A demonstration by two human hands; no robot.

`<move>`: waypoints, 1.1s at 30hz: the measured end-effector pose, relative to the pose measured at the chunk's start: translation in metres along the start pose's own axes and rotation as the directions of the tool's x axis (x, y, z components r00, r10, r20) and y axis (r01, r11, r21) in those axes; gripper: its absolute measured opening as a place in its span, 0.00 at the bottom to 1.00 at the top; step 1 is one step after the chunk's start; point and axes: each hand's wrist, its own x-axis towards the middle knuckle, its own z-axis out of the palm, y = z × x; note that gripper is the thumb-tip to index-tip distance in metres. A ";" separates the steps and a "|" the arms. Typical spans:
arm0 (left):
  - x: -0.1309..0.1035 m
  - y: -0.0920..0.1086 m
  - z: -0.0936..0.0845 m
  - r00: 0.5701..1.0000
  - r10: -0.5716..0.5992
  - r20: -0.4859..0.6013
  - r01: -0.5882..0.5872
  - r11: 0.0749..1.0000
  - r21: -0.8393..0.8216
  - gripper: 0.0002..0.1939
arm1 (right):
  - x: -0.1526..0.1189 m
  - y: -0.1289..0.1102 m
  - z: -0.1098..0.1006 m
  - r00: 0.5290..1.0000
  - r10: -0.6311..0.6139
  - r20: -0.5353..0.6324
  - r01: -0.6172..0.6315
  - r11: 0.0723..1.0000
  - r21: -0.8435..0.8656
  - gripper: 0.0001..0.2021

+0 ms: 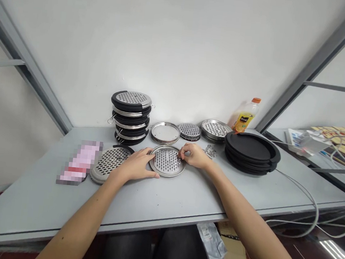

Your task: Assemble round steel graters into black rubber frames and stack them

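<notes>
A round metal grater disc [167, 161] lies flat on the grey table [159, 205] between my hands. My left hand [137, 164] rests at its left rim with the fingers apart. At the upper right of the disc, my right hand [193, 155] has its fingertips pinched together; whatever they hold is too small to make out. Another perforated disc [110, 162] with a black edge lies left of my left hand. Small metal clips [210, 151] are heaped just beyond my right hand.
At the back stand a tall stack of black-rimmed graters [130, 119], metal rings [165, 132], dark discs [190, 131] and silver discs [215, 129]. Black round holders [251, 151], an orange-capped bottle [245, 116] and cables [309, 195] are right. A pixelated pink item [80, 161] lies left.
</notes>
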 end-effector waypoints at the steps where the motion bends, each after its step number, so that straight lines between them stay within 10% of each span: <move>1: 0.000 0.000 0.000 1.000 -0.002 -0.001 0.002 1.000 0.008 0.39 | 0.000 0.000 0.000 1.000 0.004 -0.002 -0.004 1.000 0.000 0.11; 20: 0.002 -0.003 0.003 0.995 -0.102 0.003 0.102 0.993 -0.053 0.49 | 0.000 -0.002 0.005 0.988 -0.044 -0.147 0.048 0.998 0.028 0.12; 33: 0.027 -0.006 0.006 0.973 -0.168 -0.161 0.128 0.965 -0.231 0.15 | 0.002 0.009 0.015 0.982 0.046 -0.184 -0.006 0.978 0.211 0.09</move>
